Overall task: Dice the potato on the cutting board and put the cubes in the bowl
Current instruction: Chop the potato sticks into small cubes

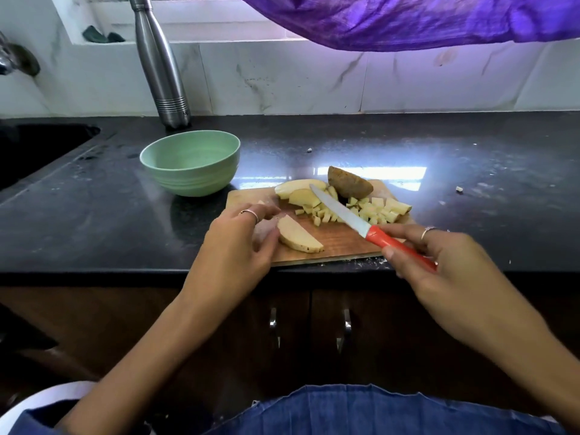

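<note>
**Potato half-diced, knife held above the board**

Head view: a wooden cutting board point(339, 240) lies at the front edge of the dark worktop point(94, 221). The left hand point(238, 243) sits at the board's left end, its fingers point(266, 213) curled against a flat potato slice point(299, 235) that lies cut side up; they are blurred, so how firmly they hold it cannot be told. The right hand point(439, 259) grips the red handle of a knife point(370, 227) between thumb and curled fingers, the blade slanting up and left over the board, above a heap of potato cubes point(367, 210). Behind the cubes lie two more pale slices point(303, 191) and an unpeeled potato chunk point(348, 183), skin upward. A green bowl point(191, 163) stands on the worktop just beyond the board's left corner, with no cubes visible in it. A steel bottle point(160, 64) stands behind the bowl against the tiled wall.
</note>
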`<move>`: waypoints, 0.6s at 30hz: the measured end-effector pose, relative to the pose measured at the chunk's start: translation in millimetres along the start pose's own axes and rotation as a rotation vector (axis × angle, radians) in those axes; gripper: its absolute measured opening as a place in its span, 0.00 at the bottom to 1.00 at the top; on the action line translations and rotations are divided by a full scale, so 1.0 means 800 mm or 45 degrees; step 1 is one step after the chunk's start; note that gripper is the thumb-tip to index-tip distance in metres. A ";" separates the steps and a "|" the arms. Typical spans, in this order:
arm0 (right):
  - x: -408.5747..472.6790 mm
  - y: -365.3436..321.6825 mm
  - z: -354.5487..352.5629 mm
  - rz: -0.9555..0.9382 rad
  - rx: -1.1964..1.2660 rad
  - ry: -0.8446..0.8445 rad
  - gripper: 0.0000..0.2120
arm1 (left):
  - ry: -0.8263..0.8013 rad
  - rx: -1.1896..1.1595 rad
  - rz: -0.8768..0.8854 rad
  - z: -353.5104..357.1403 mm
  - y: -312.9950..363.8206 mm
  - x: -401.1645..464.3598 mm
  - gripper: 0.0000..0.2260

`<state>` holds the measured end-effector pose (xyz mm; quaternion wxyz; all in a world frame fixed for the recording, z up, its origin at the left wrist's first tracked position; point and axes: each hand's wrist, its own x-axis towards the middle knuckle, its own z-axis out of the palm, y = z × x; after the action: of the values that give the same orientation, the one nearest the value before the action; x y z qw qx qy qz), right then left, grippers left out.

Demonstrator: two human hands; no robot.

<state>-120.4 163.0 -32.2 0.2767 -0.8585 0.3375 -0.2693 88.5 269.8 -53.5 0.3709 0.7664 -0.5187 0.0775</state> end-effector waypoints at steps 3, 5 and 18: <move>-0.009 -0.015 0.017 -0.102 -0.073 0.026 0.15 | -0.005 0.078 0.000 0.006 0.001 -0.008 0.16; -0.011 -0.021 0.023 -0.144 -0.106 0.022 0.15 | -0.022 0.063 0.025 0.009 0.001 -0.009 0.18; -0.037 -0.033 0.057 -0.235 -0.201 0.088 0.15 | 0.011 -0.011 -0.042 0.017 0.004 -0.011 0.17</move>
<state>-97.7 214.0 -55.1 0.1705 -0.8952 0.2866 -0.2956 78.6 267.1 -66.0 0.3778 0.7729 -0.5047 0.0724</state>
